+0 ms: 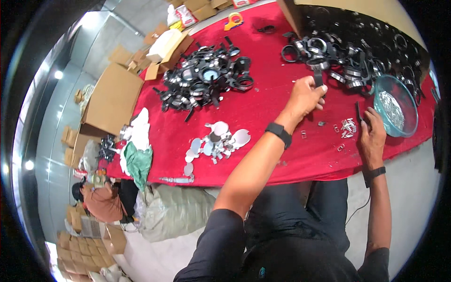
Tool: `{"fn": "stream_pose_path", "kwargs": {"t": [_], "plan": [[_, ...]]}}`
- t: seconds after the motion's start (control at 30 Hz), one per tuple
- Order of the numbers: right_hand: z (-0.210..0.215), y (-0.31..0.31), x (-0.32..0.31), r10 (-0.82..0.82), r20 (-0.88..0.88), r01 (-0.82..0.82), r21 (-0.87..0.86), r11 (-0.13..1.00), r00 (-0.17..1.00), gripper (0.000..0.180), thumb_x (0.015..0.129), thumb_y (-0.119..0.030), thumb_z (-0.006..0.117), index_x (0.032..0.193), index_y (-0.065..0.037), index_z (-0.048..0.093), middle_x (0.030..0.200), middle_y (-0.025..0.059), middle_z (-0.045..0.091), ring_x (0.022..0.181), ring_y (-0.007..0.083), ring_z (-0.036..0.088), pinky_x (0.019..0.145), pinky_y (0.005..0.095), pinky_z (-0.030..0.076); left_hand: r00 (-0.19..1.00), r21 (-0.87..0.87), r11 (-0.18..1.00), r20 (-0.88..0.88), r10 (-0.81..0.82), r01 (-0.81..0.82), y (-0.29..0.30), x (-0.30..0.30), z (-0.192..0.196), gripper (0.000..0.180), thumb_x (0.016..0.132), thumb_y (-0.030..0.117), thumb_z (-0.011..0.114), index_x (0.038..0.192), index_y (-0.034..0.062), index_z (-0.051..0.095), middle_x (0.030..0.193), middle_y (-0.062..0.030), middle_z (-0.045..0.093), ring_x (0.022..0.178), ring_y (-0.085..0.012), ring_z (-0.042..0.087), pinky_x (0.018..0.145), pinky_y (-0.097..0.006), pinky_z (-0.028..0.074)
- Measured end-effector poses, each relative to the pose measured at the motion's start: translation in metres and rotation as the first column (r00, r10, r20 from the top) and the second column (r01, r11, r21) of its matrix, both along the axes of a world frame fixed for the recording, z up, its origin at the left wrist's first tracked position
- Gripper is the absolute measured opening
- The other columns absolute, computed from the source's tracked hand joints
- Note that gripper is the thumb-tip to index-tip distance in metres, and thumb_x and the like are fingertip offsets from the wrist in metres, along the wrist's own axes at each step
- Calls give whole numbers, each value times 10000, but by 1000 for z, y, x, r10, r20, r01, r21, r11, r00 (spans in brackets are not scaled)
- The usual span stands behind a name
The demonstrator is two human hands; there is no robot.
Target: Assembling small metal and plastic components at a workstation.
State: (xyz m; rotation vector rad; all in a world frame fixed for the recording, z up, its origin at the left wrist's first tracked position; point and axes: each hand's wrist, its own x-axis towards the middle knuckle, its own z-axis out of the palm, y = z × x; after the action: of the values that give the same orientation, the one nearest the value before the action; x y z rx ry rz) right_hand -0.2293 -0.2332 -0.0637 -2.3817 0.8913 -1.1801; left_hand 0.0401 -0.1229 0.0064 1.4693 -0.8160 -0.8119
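Note:
My left hand [306, 99] reaches over the red cloth with its fingers closed on the black strap of a watch [318, 75]. That watch's round silver case points away from me, against a heap of similar watches [352, 70]. At the right, my right hand [373, 134] is closed around a thin black strip [358, 113], whose kind I cannot make out. Between the hands lies a small pile of metal buckles [348, 128], with a few loose ones nearby. Beside my right hand, a teal clear bowl [411, 127] contains many small silver metal pieces.
A large pile of watches [202, 77] lies left of centre, with round film discs [218, 141] nearer me. A big carton [291, 19] stands behind the right heap. Orange tape dispenser [233, 21] at the back; cartons [112, 98] and a seated person [104, 202] at left.

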Motion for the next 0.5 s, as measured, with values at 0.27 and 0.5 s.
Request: {"fn": "stream_pose_path", "kwargs": {"t": [0.27, 0.5], "plan": [[-5, 19, 1, 76, 98, -83, 70, 994, 992, 241, 1086, -112, 708, 1295, -3, 761, 1275, 142, 785, 1176, 261, 742, 1065, 384, 557, 952, 231, 968, 305, 21, -96, 139, -30, -9, 225, 1063, 183, 676, 967, -18, 713, 688, -126, 736, 595, -185, 753, 547, -371, 603], [22, 134, 92, 380, 28, -341, 507, 792, 924, 430, 1056, -196, 752, 1401, 49, 681, 1028, 125, 782, 926, 149, 706, 838, 321, 570, 850, 135, 985, 526, 23, -110, 165, -60, -56, 209, 983, 153, 654, 1017, -31, 748, 924, -309, 740, 932, -490, 751, 836, -543, 615]]}}
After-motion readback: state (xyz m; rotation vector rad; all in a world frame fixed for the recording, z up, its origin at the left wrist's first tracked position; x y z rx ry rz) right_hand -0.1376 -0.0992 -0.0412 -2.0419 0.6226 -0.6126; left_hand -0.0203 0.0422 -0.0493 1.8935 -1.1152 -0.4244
